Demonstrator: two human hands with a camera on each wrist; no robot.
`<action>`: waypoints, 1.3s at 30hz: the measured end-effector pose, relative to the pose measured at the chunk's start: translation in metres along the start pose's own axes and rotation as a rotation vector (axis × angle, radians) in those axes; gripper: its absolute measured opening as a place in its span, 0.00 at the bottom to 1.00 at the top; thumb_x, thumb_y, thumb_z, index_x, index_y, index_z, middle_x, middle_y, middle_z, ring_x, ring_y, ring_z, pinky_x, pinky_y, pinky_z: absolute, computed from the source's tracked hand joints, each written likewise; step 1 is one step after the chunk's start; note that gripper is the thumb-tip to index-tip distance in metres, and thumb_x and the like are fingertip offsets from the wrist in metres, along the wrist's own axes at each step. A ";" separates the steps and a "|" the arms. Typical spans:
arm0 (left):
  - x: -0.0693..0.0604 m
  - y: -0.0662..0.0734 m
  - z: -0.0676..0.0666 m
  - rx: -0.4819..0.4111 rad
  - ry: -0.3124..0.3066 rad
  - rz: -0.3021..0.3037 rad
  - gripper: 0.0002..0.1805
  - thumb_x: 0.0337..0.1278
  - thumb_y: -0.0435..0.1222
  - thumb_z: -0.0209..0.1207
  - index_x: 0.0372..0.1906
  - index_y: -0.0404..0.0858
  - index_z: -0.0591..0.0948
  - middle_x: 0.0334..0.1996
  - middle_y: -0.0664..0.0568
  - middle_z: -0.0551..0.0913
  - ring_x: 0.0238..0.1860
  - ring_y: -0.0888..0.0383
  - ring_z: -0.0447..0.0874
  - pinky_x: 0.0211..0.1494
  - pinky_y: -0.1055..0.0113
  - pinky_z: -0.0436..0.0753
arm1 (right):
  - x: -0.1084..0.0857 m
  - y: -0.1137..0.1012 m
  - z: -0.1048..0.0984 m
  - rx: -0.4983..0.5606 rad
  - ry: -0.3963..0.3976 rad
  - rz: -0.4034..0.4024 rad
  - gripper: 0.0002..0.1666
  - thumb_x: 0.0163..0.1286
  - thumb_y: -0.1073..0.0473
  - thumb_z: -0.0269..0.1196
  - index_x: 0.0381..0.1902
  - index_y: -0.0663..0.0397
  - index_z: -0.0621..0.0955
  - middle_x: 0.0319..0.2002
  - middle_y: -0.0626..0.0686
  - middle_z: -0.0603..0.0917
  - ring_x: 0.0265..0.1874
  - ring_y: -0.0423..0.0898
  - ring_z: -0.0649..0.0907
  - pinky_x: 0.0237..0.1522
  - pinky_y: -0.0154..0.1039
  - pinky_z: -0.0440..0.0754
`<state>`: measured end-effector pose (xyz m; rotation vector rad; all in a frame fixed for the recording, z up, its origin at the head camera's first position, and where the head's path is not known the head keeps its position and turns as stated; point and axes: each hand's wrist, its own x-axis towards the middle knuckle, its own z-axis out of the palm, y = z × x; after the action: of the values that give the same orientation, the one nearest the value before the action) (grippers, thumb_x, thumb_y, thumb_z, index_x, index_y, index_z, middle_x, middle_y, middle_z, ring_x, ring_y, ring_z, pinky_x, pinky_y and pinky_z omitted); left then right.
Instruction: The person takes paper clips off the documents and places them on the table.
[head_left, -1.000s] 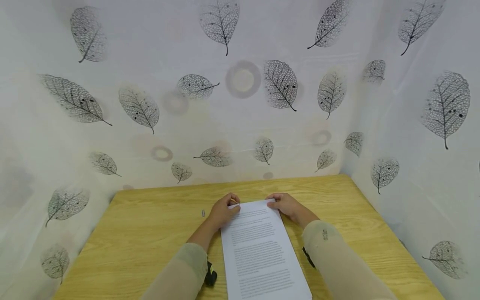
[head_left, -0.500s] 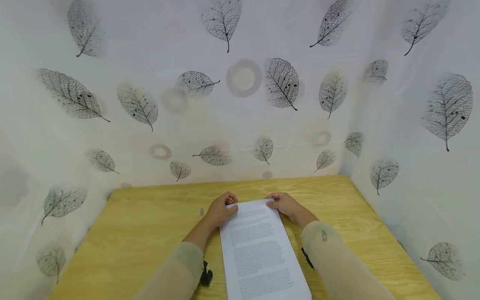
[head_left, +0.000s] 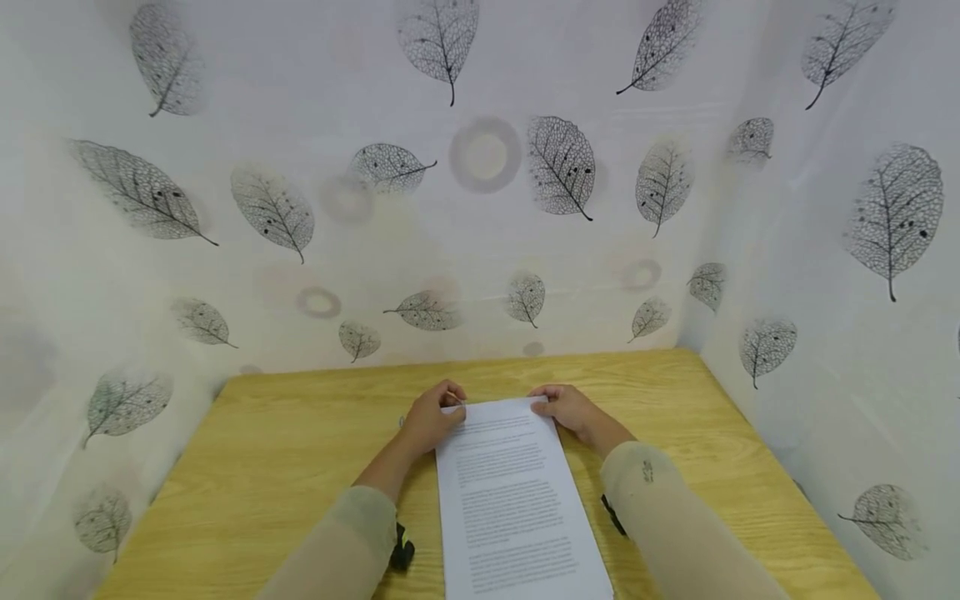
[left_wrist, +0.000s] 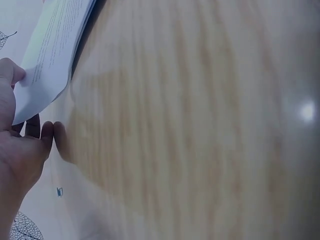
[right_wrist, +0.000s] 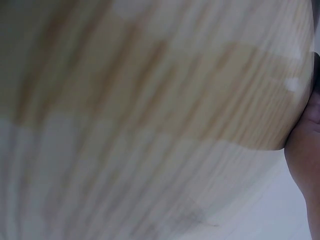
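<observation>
A stack of white, rectangular paper sheets [head_left: 517, 508] printed with blocks of dark text lies lengthwise on a yellow wood-grain tabletop [head_left: 300, 450], running from between the person's forearms to near the far edge of the table. Its near end extends past the bottom of the head view.

The bare left hand [head_left: 432, 419] pinches the far left corner of the stack. The left wrist view shows the thumb on the printed face and other fingers behind the sheet, with the paper's edge curving slightly between them.

The bare right hand [head_left: 572, 411] holds the far right corner, its thumb on the top sheet and its fingers at the far edge. The right wrist view shows only part of this hand; how tightly it grips cannot be told.

A small metallic-looking object [head_left: 402, 422], too small to identify, lies on the tabletop just beside the left hand, on its outer side.

Both forearms are covered by beige sleeves [head_left: 693, 517], and a black wrist fitting [head_left: 402, 550] shows at the inner side of the left cuff. Behind and on both sides of the table hangs a whitish backdrop [head_left: 330, 92] patterned with dark skeleton leaves and faint rings.
</observation>
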<state>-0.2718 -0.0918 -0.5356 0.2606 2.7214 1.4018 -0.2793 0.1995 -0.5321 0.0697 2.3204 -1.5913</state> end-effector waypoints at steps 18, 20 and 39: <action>-0.015 -0.005 -0.010 0.066 0.036 -0.014 0.08 0.69 0.35 0.67 0.49 0.47 0.82 0.43 0.53 0.87 0.47 0.54 0.82 0.57 0.54 0.82 | -0.003 0.010 -0.001 -0.056 0.015 0.004 0.15 0.80 0.60 0.65 0.60 0.58 0.86 0.61 0.59 0.88 0.55 0.49 0.84 0.60 0.42 0.79; -0.017 -0.005 -0.012 0.074 0.030 -0.011 0.08 0.69 0.35 0.67 0.49 0.46 0.82 0.43 0.53 0.87 0.48 0.53 0.82 0.58 0.52 0.82 | -0.003 0.010 0.000 -0.055 0.014 0.001 0.15 0.80 0.60 0.65 0.60 0.57 0.86 0.60 0.59 0.88 0.54 0.50 0.84 0.59 0.42 0.80; -0.025 -0.014 -0.035 0.030 0.101 -0.030 0.10 0.71 0.36 0.64 0.53 0.44 0.83 0.45 0.51 0.89 0.59 0.45 0.82 0.69 0.43 0.78 | -0.001 0.004 0.002 -0.064 0.017 -0.018 0.16 0.80 0.61 0.65 0.61 0.59 0.86 0.60 0.60 0.88 0.51 0.48 0.84 0.53 0.37 0.79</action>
<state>-0.2540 -0.1319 -0.5270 0.1536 2.8154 1.4044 -0.2771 0.1992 -0.5362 0.0482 2.3899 -1.5290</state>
